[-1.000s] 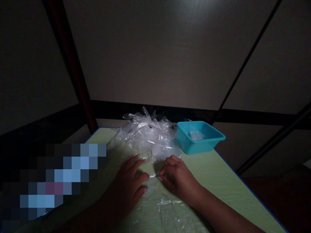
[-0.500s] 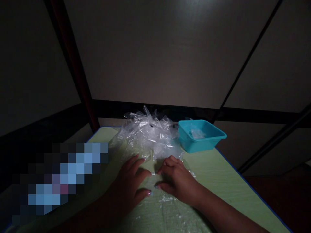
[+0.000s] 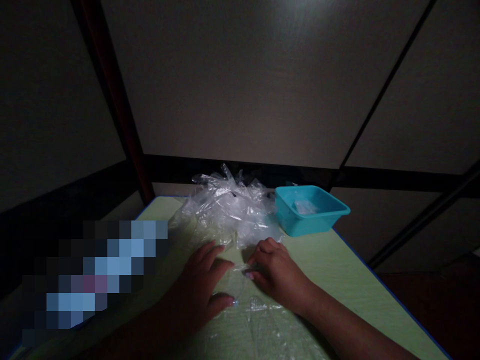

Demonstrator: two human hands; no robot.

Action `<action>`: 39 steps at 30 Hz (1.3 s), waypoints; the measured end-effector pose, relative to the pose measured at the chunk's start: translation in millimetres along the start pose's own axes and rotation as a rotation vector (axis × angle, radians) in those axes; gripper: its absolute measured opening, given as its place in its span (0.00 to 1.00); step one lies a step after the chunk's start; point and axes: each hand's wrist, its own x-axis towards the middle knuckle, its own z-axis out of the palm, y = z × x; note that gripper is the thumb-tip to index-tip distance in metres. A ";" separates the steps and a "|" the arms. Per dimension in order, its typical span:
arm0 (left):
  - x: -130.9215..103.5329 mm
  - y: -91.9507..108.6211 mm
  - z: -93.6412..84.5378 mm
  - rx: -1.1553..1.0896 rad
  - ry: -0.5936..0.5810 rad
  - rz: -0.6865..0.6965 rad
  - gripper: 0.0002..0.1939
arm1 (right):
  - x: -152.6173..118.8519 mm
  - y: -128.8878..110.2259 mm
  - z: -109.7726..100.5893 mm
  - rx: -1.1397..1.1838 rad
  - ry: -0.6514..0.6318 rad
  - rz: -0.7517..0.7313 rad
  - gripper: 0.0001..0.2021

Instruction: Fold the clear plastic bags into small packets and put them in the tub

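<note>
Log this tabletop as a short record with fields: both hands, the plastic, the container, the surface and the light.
Left hand: fingers spread, at the clear plastic film
Right hand: thumb and forefinger close together at the film; grip unclear
Film position: between the hands and nearer the camera
Crumpled clear plastic pile: beyond the hands
Turquoise basin: right of the pile; pale plastic item inside
Tabletop: light green, blue edge
Light: dim

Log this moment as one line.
left hand: open, by clear plastic | right hand: at clear plastic, grip unclear | plastic pile: beyond hands | turquoise tub: right of pile
</note>
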 end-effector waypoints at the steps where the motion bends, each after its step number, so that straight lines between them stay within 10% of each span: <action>1: 0.2 0.2 -0.6 -0.004 0.003 0.005 0.25 | 0.1 0.2 0.1 -0.007 0.007 0.002 0.07; 39: 6.1 -45.1 5.8 0.140 0.157 -0.177 0.10 | -19.7 41.2 -28.7 0.059 -0.075 -0.005 0.04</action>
